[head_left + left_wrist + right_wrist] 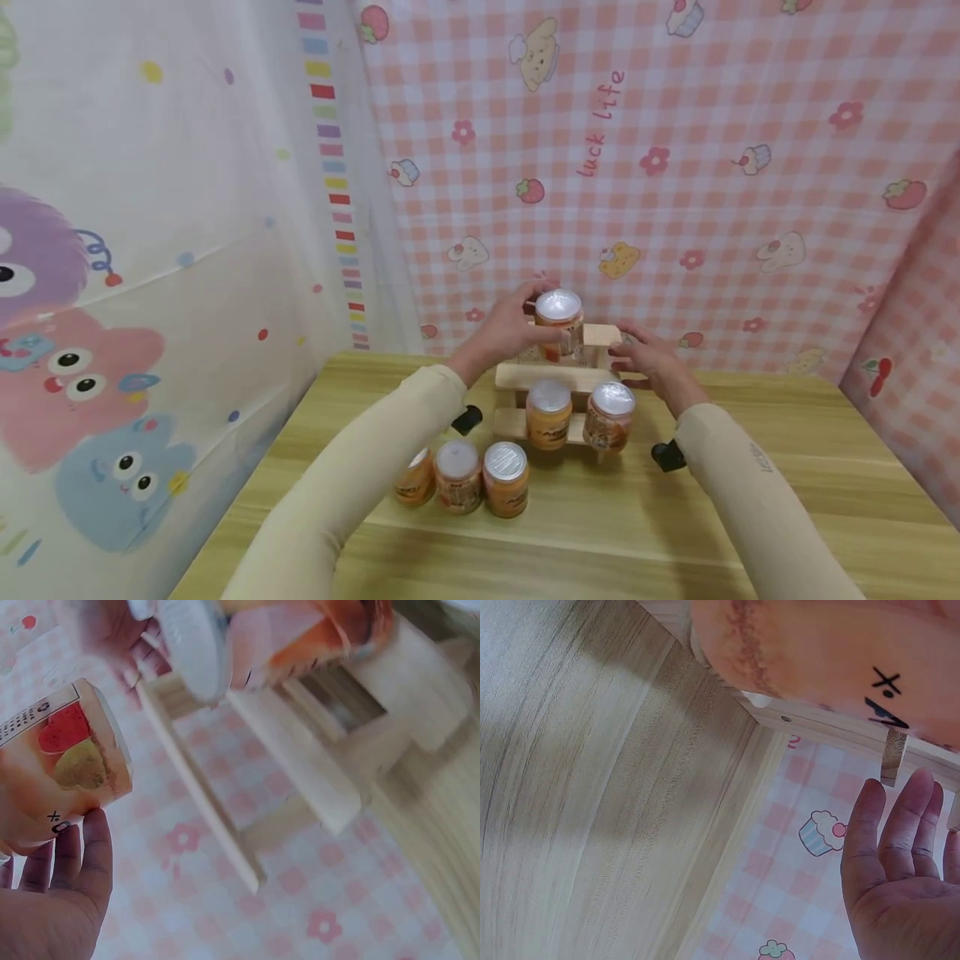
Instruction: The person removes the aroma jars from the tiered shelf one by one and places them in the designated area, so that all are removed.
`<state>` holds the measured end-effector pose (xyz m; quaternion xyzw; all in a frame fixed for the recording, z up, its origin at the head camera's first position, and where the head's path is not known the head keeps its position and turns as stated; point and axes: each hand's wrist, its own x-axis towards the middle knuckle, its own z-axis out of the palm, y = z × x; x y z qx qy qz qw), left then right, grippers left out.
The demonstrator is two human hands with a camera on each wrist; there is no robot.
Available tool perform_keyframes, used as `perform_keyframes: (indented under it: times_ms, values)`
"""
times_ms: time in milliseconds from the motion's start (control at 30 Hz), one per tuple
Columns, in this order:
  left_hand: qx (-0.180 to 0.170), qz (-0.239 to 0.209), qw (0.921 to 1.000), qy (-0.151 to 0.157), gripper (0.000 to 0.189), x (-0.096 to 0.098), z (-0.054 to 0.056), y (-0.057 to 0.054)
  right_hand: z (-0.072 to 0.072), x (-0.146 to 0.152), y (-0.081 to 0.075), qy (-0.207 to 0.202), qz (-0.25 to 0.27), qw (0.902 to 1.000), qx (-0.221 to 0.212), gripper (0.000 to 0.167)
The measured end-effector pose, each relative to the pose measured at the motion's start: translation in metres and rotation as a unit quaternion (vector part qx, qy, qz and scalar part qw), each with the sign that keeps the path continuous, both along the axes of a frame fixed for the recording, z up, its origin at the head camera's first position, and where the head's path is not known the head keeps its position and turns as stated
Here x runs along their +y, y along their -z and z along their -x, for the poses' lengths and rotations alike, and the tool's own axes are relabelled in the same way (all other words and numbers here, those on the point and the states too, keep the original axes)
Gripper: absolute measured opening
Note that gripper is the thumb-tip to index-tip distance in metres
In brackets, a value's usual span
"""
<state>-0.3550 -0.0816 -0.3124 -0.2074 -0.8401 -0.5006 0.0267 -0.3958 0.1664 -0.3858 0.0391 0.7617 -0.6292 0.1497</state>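
My left hand (517, 323) grips a can (559, 307) with a silver lid and an orange label, over the top tier of a small wooden stepped rack (551, 377). In the left wrist view the fingers curl under this can (64, 761), apart from the rack's top slat (199, 787). My right hand (651, 360) is at the right end of the top tier, its fingertips right at the wood. From the right wrist view, the fingers of the right hand (900, 862) look nearly straight, with no can in them. Two similar cans, a left one (549, 414) and a right one (609, 417), stand on the lowest tier.
Three more cans stand in a row on the wooden table (600, 533), front left of the rack; the rightmost can (506, 479) shows fully, the leftmost is partly behind my left sleeve (360, 467). A pink checked cloth (675, 208) hangs close behind the rack.
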Motion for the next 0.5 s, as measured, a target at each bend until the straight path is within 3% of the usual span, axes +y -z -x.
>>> perform_keyframes:
  times_ms: [267,500]
  values:
    - [0.008,-0.006,0.9995,-0.03,0.067,-0.036,-0.01,-0.021,0.0,0.002,0.0,0.003,-0.008,0.9999,-0.007,0.064]
    - [0.02,-0.01,0.9982,-0.055,0.066,-0.076,-0.017,-0.022,-0.003,0.0,-0.003,-0.001,-0.006,0.9999,-0.009,0.063]
